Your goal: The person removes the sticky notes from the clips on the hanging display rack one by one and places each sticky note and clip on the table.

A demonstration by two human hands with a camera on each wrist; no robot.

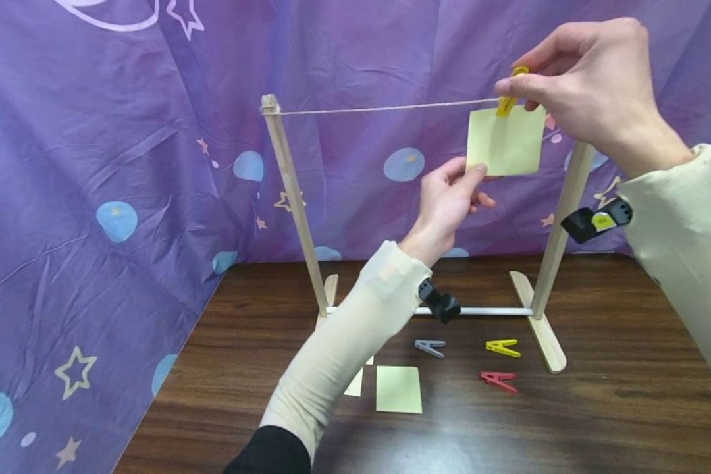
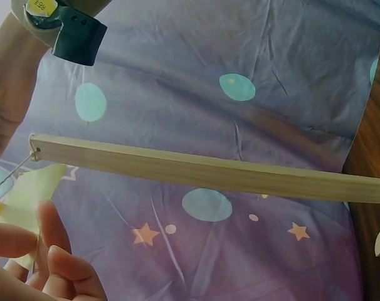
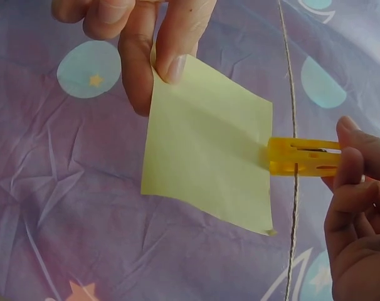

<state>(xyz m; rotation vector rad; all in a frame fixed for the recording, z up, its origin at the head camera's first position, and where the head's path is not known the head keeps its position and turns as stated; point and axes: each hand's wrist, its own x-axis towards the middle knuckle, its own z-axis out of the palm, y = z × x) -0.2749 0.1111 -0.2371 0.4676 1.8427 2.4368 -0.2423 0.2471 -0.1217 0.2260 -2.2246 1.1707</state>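
Observation:
A pale yellow sticky note (image 1: 505, 146) hangs just under the string (image 1: 385, 107), near its right end. My left hand (image 1: 450, 197) pinches the note's lower left corner between thumb and fingers. At the note's top edge sits a yellow clothespin (image 3: 303, 157), its mouth over the paper and the string running through it. The clothespin's other end is pinched by my right hand (image 1: 598, 85). In the left wrist view the note (image 2: 36, 194) is seen at a slant, with only part of the clothespin showing at the edge.
A wooden frame with a left post (image 1: 296, 204) and right post (image 1: 559, 230) carries the string. On the table (image 1: 225, 408) lie a grey clothespin (image 1: 430, 347), another yellow one (image 1: 502, 347), a red one (image 1: 498, 380) and a sticky note (image 1: 399, 390). More paper is partly hidden by the left forearm.

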